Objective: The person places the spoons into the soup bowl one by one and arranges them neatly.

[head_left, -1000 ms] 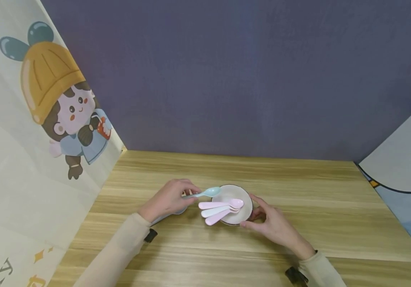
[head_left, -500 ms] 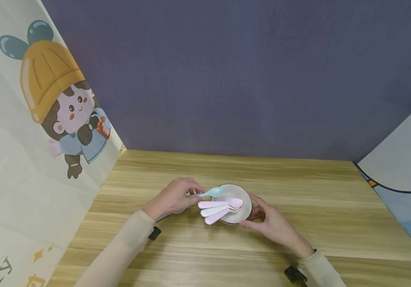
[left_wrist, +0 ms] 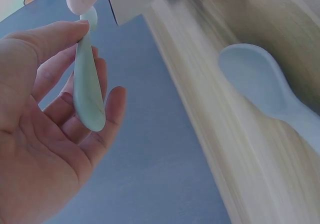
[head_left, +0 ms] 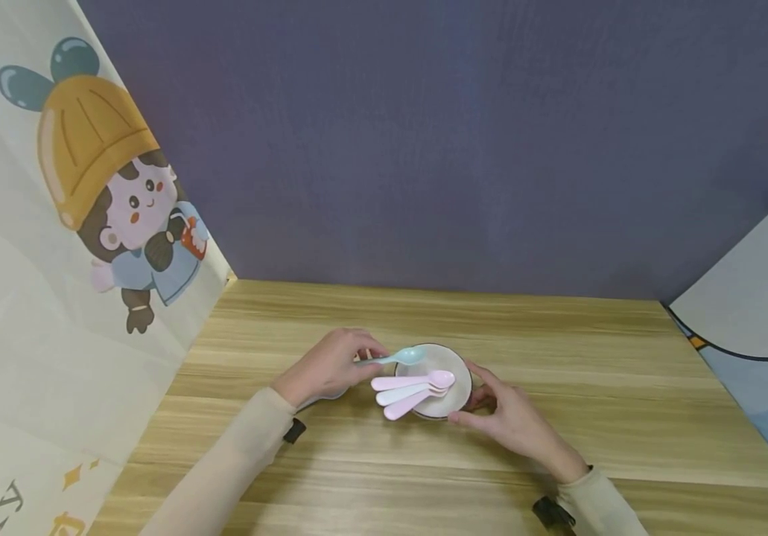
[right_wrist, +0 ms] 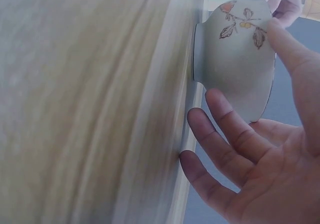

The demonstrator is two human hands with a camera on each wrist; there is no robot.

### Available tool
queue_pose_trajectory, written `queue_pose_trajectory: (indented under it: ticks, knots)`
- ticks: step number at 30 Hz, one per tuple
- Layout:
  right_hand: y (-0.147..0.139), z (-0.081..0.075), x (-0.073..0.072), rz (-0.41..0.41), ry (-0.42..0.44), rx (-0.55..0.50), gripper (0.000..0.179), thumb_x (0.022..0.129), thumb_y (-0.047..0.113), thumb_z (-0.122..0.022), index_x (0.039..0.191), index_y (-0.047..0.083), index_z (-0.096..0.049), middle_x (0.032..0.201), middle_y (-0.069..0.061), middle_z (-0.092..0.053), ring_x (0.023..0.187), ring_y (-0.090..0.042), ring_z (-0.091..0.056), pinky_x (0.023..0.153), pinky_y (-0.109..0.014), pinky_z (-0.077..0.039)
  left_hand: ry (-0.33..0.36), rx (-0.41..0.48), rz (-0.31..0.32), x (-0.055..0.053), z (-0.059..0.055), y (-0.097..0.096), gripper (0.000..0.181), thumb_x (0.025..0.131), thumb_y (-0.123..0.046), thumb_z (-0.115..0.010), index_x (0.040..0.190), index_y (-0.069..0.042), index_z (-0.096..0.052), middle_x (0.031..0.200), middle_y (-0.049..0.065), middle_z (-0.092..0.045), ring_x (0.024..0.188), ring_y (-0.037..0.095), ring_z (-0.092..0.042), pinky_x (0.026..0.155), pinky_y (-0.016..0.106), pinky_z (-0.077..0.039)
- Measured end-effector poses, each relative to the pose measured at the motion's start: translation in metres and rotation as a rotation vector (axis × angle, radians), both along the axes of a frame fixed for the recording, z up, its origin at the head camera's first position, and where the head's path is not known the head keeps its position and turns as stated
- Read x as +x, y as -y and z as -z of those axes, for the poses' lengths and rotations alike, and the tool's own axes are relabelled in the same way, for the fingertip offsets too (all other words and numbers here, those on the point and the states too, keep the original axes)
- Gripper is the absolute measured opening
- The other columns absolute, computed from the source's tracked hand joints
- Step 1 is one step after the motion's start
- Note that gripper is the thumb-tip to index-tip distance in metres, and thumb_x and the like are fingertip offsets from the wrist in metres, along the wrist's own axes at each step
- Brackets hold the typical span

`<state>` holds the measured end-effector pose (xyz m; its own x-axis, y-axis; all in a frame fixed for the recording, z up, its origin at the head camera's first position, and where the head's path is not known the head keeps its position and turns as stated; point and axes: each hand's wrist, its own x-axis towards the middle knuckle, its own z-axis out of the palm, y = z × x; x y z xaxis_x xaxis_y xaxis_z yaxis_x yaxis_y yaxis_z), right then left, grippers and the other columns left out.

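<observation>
In the head view my left hand [head_left: 333,365] pinches a mint-green spoon [head_left: 410,356] by its handle, and the spoon's head reaches over the far left rim of a white bowl [head_left: 454,398]. The left wrist view shows the thumb and fingers on that handle [left_wrist: 86,84]. Two pink spoons [head_left: 400,383] and a white spoon [head_left: 397,394] lie fanned out, heads inside the bowl and handles over its left rim. My right hand [head_left: 507,417] holds the bowl's right side between thumb and fingers. Flowers decorate the bowl's outer wall [right_wrist: 240,59] in the right wrist view.
A blue-grey spoon [left_wrist: 257,79] lies on the wooden table [head_left: 370,491], partly covered by my left hand in the head view. Behind the table rises a dark blue-grey wall [head_left: 424,149]. Cartoon-printed panels stand at the left [head_left: 15,260] and right [head_left: 752,298].
My left hand has moved a little to the right, bringing the mint-green spoon's head further over the bowl. The right hand, the bowl and the other spoons have stayed put.
</observation>
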<state>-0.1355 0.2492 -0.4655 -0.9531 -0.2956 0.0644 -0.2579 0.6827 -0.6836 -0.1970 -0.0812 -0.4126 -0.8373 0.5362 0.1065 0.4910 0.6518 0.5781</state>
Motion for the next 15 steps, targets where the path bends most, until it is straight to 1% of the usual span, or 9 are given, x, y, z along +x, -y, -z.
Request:
queue_pose_trajectory:
  ticks: [7, 15]
  knots:
    - [0.0, -0.001, 0.0, -0.001, 0.002, -0.001, 0.102, 0.082, 0.05, -0.091, 0.161, 0.005, -0.043, 0.089, 0.018, -0.075, 0.083, 0.001, -0.069, 0.081, -0.028, -0.056, -0.027, 0.006, 0.072, -0.002, -0.002, -0.008, 0.022, 0.097, -0.023, -0.079, 0.118, -0.019, -0.083, 0.103, -0.007, -0.078, 0.089, 0.007, -0.067, 0.077, 0.025, -0.055]
    - [-0.001, -0.004, 0.001, -0.014, 0.003, -0.008, 0.1, 0.084, 0.05, -0.089, 0.16, 0.004, -0.044, 0.088, 0.016, -0.075, 0.084, 0.001, -0.068, 0.08, -0.029, -0.055, -0.007, 0.001, 0.096, -0.004, 0.001, -0.015, 0.023, 0.095, -0.019, -0.078, 0.117, -0.016, -0.083, 0.105, -0.003, -0.078, 0.09, 0.008, -0.068, 0.079, 0.026, -0.056]
